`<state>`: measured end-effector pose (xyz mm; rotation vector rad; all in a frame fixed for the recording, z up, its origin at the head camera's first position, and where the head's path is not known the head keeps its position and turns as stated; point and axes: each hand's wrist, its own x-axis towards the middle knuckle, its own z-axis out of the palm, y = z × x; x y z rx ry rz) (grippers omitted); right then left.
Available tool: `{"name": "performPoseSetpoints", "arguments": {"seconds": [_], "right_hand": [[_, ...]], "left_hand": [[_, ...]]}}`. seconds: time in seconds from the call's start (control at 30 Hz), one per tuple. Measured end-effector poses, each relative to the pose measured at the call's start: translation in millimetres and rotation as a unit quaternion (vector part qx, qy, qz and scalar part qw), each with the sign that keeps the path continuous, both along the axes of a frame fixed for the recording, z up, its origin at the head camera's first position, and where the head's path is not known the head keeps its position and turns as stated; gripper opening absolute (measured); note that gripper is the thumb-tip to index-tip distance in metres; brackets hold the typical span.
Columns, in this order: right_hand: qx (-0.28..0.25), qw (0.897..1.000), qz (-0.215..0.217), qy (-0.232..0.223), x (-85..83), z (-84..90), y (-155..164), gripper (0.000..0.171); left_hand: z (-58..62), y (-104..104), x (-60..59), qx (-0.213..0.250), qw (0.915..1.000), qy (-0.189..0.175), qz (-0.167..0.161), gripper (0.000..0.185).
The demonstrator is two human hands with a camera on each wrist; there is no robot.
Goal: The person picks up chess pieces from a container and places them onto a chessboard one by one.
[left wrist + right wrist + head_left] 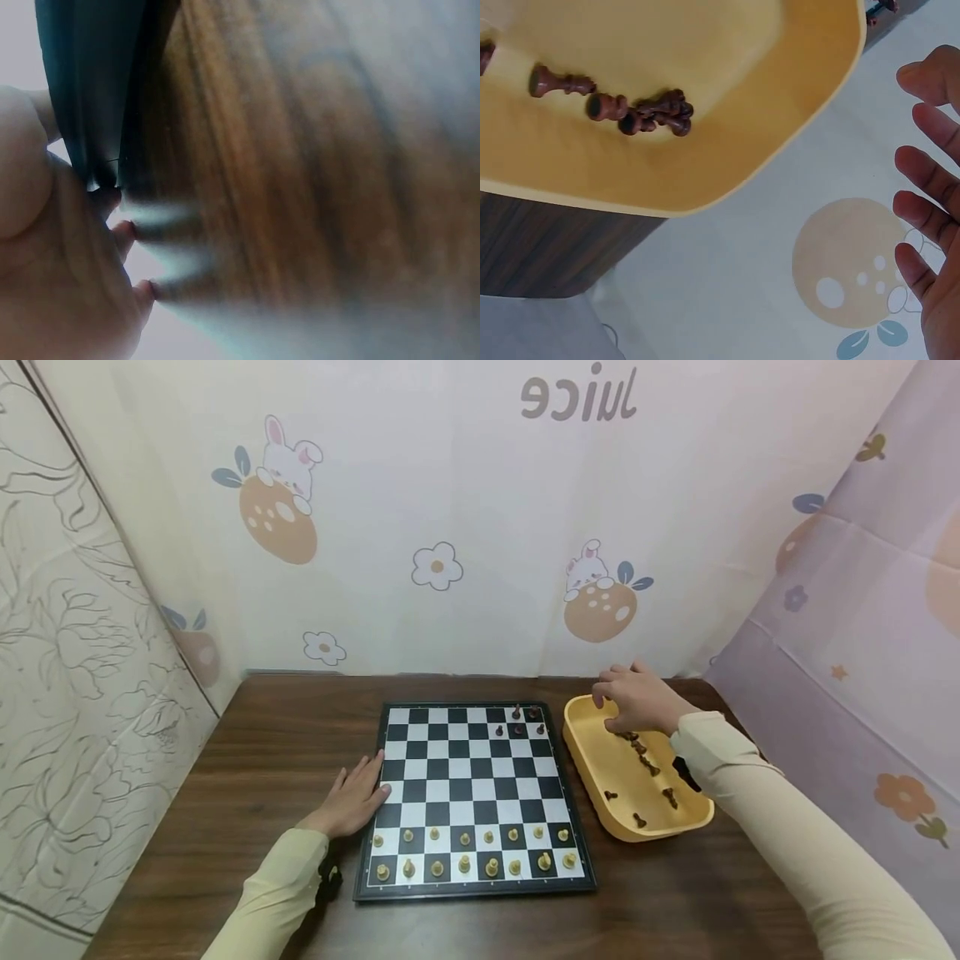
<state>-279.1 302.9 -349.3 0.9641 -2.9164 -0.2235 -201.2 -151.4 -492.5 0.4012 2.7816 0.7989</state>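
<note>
A black-and-white chessboard point(468, 768) lies on a dark wooden table point(285, 752). Light pieces point(465, 852) fill its two near rows, and a few dark pieces point(519, 720) stand at its far right corner. My left hand point(356, 793) lies flat on the table, fingertips against the board's left edge point(90, 75). To the board's right, a yellow tray point(581, 760) holds several dark pieces point(641, 752). My right hand point(637, 697) hovers over the tray's far end. In the right wrist view its fingers point(930, 225) are spread and hold nothing, above the cluster of dark pieces point(649, 116).
Patterned cloth walls point(450, 527) close in the table at the back, left and right. Bare wood shows to the left of the board and along the near edge point(675, 902). The tray stands close to the table's right side.
</note>
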Motion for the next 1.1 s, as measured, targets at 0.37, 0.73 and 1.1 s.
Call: {"name": "performPoseSetpoints", "arguments": {"seconds": [0.37,0.73,1.1], "right_hand": [[-0.001,1.0,0.023,-0.001,12.9,-10.3,17,0.022],[-0.013,1.0,0.024,0.0,22.0,-32.5,49,0.025],[-0.005,1.0,-0.015,-0.02,29.4,-45.9,74,0.021]], "left_hand": [[0.7,0,0.4,0.001,1.0,-0.006,-0.003,0.064],[-2.2,-2,-1.0,-0.001,0.9999,0.005,-0.013,0.064],[-1.8,-1,-0.5,-0.003,0.9999,-0.001,-0.01,0.065]]}}
